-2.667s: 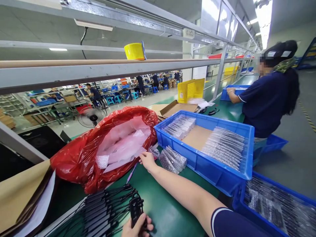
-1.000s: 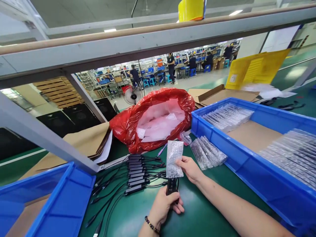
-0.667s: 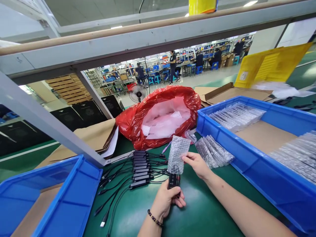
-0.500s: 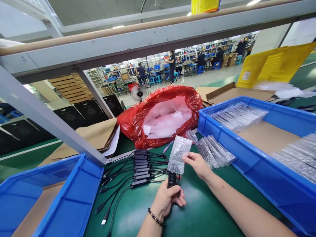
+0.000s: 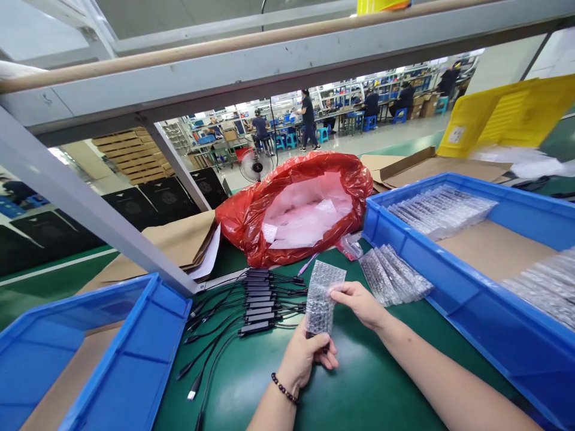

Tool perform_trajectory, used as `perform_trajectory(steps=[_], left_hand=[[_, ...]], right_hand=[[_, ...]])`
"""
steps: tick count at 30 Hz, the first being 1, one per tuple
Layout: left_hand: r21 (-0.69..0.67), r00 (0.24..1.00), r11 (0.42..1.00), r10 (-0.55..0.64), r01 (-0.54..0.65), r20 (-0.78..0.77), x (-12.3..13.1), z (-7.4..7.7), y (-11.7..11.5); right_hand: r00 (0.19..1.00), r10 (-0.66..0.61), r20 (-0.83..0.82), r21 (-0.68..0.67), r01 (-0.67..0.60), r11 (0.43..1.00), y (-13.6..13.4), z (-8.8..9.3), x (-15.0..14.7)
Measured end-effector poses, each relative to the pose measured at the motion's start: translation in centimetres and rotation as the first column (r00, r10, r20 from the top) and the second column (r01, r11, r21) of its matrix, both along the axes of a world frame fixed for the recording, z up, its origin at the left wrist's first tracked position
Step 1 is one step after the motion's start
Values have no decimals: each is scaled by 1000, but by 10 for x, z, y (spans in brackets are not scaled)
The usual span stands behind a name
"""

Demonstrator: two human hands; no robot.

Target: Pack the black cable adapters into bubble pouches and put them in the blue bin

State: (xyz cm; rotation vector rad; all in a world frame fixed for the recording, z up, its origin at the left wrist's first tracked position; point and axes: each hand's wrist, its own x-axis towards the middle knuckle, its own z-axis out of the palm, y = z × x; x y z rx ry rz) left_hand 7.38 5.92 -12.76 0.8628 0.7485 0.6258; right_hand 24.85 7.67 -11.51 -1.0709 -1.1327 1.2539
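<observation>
A bubble-wrap bag [image 5: 322,293] stands upright over a small black device with buttons, which is now mostly covered. My left hand [image 5: 309,353] grips the device's lower end, and only a dark sliver of it [image 5: 311,335] shows by the thumb. My right hand [image 5: 354,300] pinches the bag's right edge between thumb and fingers. To the left, several black cable adapters [image 5: 258,317] lie in a stacked row on the green table, their cables spread to both sides. Several filled bubble bags [image 5: 395,276] lie just right of my right hand.
A blue bin [image 5: 442,299] at the right holds rows of bubble bags on cardboard. Another blue bin [image 5: 135,353] stands at the left. Behind is a red plastic bag [image 5: 242,224] full of white packaging. A metal post [image 5: 112,221] rises at left; people work in the background.
The bubble-wrap bag has slid down over the black device, covering the buttons that showed before. My right hand has shifted slightly, still on the bag's edge.
</observation>
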Motion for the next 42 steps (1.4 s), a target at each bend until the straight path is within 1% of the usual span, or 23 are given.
perform_trajectory(steps=[1, 3, 5, 6, 8, 9, 11, 13, 14, 16, 18, 21, 22, 23, 25, 27, 30, 31, 33, 35, 38, 40, 42], left_hand=[[4, 1000, 1000, 9, -9, -3, 0, 0, 0], [9, 999, 999, 41, -40, -18, 1, 1, 1], [9, 995, 995, 100, -99, -21, 1, 2, 2], [4, 990, 990, 138, -138, -10, 2, 3, 2], [-21, 972, 973, 232, -231, 35, 2, 4, 3], [-43, 960, 961, 275, -273, 60, 3, 4, 4], [-99, 932, 935, 349, -340, 99, 3, 5, 5], [-147, 903, 913, 401, -381, 154, 4, 5, 4], [-162, 892, 910, 408, -381, 193, 4, 5, 3], [-168, 884, 927, 372, -336, 284, 4, 6, 0], [-137, 892, 959, 280, -247, 354, 4, 7, -3], [-62, 909, 988, 156, -143, 387, 0, 8, -2], [-50, 912, 988, 153, -145, 381, -3, 9, 0], [-50, 910, 983, 181, -175, 374, -6, 9, 3], [-75, 877, 951, 306, -301, 371, -13, 10, 11], [-123, 826, 907, 417, -402, 380, -19, 10, 18], [-237, 796, 869, 494, -435, 349, -23, 9, 25], [-278, 786, 850, 521, -447, 332, -23, 9, 26], [-341, 767, 814, 568, -470, 299, -20, 10, 26], [-369, 768, 805, 573, -464, 284, -15, 9, 23], [-378, 787, 824, 539, -421, 299, -5, 6, 17], [-374, 783, 825, 541, -423, 307, 0, 2, 13], [-366, 774, 813, 562, -452, 293, 4, 0, 10]], right_hand=[[1000, 24, -1, -5, -24, 1000, -1, 0, -2], [999, 25, -27, 19, -25, 999, -2, 0, -6], [999, -8, -38, 105, 12, 994, -6, -3, -12], [1000, -27, -8, 165, 28, 986, -8, -6, -16], [985, -60, 160, 286, 12, 958, -15, -13, -25], [956, -70, 283, 339, -32, 940, -19, -17, -30], [849, -81, 523, 410, -168, 896, -25, -24, -40], [743, -123, 658, 455, -262, 851, -29, -28, -47], [713, -160, 683, 482, -275, 832, -30, -28, -49], [691, -234, 684, 538, -262, 801, -28, -27, -49], [690, -279, 668, 584, -253, 771, -25, -26, -45], [699, -325, 637, 630, -229, 742, -21, -25, -37], [702, -343, 624, 642, -211, 737, -21, -24, -35], [704, -357, 614, 652, -198, 732, -21, -23, -33], [716, -350, 604, 659, -201, 725, -22, -21, -33], [742, -259, 619, 631, -273, 726, -24, -19, -35], [765, -67, 640, 544, -390, 743, -26, -16, -40], [770, -26, 637, 513, -399, 760, -26, -15, -42], [790, 18, 613, 459, -374, 806, -25, -15, -44], [819, 24, 573, 425, -322, 846, -24, -16, -46], [861, -24, 507, 397, -209, 894, -24, -17, -51], [863, -73, 501, 352, -125, 928, -24, -18, -54], [833, -138, 535, 321, -50, 946, -24, -18, -57]])
